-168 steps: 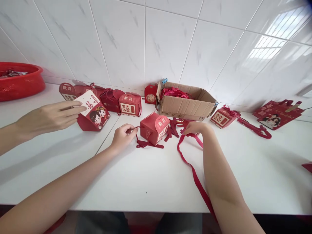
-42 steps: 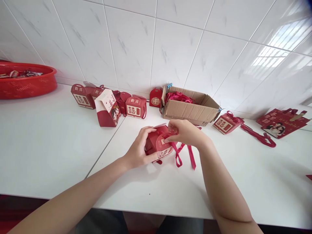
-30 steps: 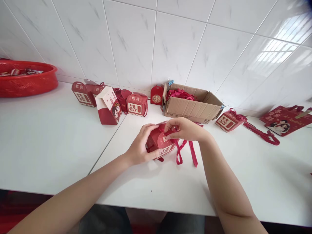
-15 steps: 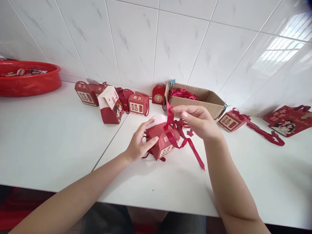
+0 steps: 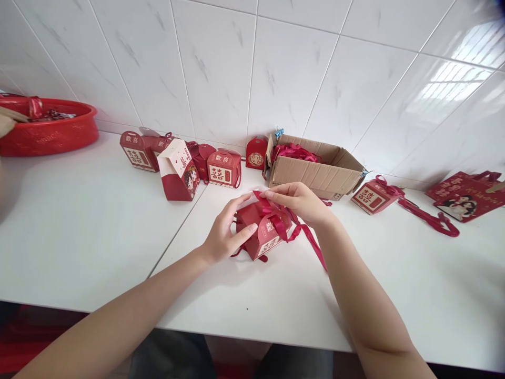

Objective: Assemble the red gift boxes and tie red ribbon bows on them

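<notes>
White table point(image 5: 221, 305), tiled wall point(image 5: 221, 63) behind. Red gift box point(image 5: 258, 241) mid-table, printed face turned near and rightward; long axis seemingly far-left to near-right, rear partly hidden by the left hand point(image 5: 224, 234). That hand clasps the box; right hand point(image 5: 303, 202) pinches red ribbon point(image 5: 280, 227) over its top. Likely threading; drawing it through would call for steady bracing. Cardboard carton point(image 5: 311, 178) beyond.

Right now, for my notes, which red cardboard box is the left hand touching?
The frontmost box, with shiny red ribbon across it; others stand farther back.
</notes>
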### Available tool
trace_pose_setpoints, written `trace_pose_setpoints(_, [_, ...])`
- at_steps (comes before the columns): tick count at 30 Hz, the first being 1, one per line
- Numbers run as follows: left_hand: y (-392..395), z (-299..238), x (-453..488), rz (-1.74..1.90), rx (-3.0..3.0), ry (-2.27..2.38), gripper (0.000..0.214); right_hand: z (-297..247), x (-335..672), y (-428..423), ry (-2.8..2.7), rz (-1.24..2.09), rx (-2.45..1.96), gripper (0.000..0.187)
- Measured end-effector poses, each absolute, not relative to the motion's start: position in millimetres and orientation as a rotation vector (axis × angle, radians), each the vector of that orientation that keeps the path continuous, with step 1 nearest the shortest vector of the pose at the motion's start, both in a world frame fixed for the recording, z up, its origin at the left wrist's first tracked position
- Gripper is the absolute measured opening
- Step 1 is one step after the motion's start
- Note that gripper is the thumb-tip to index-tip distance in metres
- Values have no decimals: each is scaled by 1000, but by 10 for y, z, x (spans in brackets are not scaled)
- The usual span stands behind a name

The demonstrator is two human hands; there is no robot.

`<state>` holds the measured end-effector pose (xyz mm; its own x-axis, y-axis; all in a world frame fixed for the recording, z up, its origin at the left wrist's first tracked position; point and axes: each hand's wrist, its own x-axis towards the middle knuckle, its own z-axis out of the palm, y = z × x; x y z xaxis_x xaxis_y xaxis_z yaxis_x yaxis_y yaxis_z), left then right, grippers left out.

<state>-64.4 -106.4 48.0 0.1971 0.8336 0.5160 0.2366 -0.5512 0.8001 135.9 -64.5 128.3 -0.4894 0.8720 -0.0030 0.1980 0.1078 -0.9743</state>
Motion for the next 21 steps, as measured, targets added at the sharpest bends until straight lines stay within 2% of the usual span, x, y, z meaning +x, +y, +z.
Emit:
trace_pose_setpoints(9, [-1083,492,-638,1355,1987,919,58,1184,1236,-640,-1723,1279,-1006,18])
trace_pose_setpoints(17, [-1100,503,-635,1323,2051,836,57,1185,1240,-650,-1674,1248,-1136,36])
trace_pose_setpoints(21, [-1101,494,-632,1297,2090,826,57,1164,1285,-596,-1796,1002,-1225,35])
